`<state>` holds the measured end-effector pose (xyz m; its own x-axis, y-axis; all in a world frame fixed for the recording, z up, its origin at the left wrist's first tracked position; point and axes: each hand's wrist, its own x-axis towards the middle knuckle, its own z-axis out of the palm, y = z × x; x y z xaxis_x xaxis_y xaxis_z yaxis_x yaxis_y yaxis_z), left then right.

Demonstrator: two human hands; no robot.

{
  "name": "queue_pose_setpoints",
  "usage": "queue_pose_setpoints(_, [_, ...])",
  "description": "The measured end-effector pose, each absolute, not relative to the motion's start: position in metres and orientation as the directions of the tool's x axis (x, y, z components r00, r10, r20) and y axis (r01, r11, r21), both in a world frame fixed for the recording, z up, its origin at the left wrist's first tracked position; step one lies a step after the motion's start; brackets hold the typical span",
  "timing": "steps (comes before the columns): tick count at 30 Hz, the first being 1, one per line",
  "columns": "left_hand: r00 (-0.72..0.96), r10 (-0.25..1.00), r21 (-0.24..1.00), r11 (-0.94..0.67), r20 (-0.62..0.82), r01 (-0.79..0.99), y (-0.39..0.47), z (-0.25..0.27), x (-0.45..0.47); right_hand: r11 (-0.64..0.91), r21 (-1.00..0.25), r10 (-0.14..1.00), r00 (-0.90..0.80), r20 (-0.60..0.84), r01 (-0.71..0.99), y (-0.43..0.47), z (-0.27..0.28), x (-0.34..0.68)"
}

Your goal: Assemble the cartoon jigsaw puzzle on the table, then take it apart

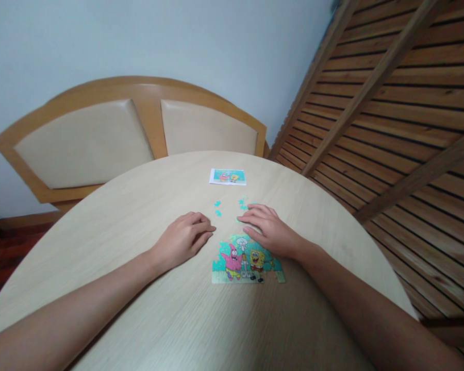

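A partly assembled jigsaw puzzle [234,263] with cartoon figures on a teal background lies flat before me. There are gaps along its upper and lower right edges. My left hand [187,234] rests on the table left of the puzzle, fingers loosely bent, with nothing visible in it. Over the puzzle's upper right corner lies my right hand [268,229], its fingers stretched and apart. One of its fingertips touches a small green puzzle piece [238,220]. Beyond the hands are loose teal pieces [217,212], with several more pieces [242,202] close to my right fingers.
A printed reference picture [228,176] lies farther back on the round wooden table [158,319]. Behind the table stands a bench backrest [147,90] with cream panels, against a pale wall [158,36]. A slatted wooden partition [390,103] rises at the right.
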<state>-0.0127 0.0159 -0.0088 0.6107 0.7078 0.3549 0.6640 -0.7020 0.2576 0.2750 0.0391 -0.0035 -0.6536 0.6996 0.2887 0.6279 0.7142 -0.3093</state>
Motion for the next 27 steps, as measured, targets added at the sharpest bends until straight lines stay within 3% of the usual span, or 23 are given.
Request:
queue_pose_setpoints(9, [0.616,0.706,0.375,-0.708,0.351,0.598,0.018,-0.008,-0.014,0.676,-0.346,0.736,-0.582,0.345,0.651,0.046,-0.014,0.277])
queue_pose_setpoints(16, [0.502,0.794,0.358,-0.604,0.343,0.712,0.013,-0.008,-0.010,0.620,-0.351,0.782,-0.513,0.354,0.702,0.047,-0.016,0.275])
queue_pose_setpoints(27, [0.495,0.802,0.457,-0.597,0.334,0.659,0.014,-0.013,-0.008,0.609,-0.417,0.793,-0.509,0.335,0.674,0.049,-0.014,0.275])
